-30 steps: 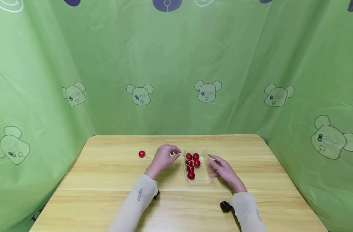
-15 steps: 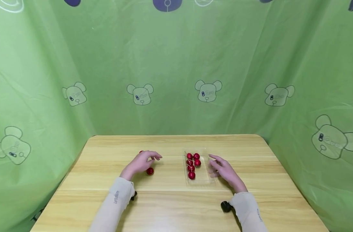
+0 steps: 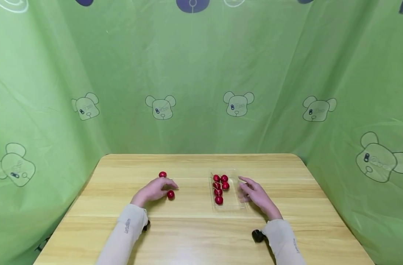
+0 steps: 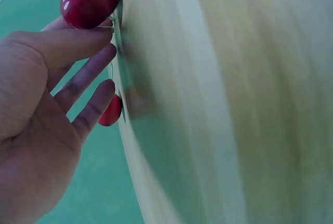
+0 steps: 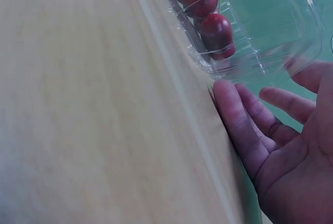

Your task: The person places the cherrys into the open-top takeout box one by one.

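Note:
My left hand (image 3: 153, 189) is low over the table on the left, fingers loosely bent and spread. A red cherry (image 3: 170, 195) lies just beside its thumb; in the left wrist view that cherry (image 4: 89, 3) overlaps the thumb and index finger, its thin stem close to their tips. Another cherry (image 3: 162, 174) lies just beyond the hand. A clear plastic container (image 3: 232, 202) holds several cherries, mostly lined along its left side. At the container's right side rests my right hand (image 3: 257, 195), its relaxed fingertips (image 5: 226, 91) right at the clear wall.
A light wood-grain table (image 3: 194, 235) carries everything, its far edge in front of a green curtain (image 3: 201, 136) printed with bear heads. A small black device (image 3: 258, 236) sits at the right cuff.
My left hand has moved left from beside the container to the loose cherries, uncovering the near one and then the far one. The right hand and container have stayed put.

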Tool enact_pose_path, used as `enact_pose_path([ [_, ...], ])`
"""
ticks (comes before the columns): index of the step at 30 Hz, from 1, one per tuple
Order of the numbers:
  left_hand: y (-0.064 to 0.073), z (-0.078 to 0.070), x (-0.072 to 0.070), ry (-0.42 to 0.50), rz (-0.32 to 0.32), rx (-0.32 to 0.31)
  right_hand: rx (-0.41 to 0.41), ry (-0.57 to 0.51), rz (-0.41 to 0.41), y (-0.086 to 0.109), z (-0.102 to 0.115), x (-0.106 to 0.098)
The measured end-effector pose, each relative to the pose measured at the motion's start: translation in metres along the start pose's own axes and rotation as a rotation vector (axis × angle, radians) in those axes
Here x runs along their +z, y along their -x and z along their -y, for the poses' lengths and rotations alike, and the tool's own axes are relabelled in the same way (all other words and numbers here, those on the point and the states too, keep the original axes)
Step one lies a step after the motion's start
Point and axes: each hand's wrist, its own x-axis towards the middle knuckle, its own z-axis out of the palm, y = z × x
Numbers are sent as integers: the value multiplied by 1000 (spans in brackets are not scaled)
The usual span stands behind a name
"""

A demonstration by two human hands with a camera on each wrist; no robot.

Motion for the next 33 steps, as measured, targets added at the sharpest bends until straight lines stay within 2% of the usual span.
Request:
enact_pose_path([
  [7,0,3,1,-162,-57,46,1,9,8,-1,-1,-1],
  [11,0,4,1,-203,-74,49,5,6,4,0,0,0],
  [20,-2,1,3,-177,-85,-5,4,6,1,1,1,0],
  [28,-3,-4,4,-95,-85,30,3,8,-3,1,2,1],
  [33,-5,-5,6,-75,-108,22,3,9,-8,1,2,1],
])
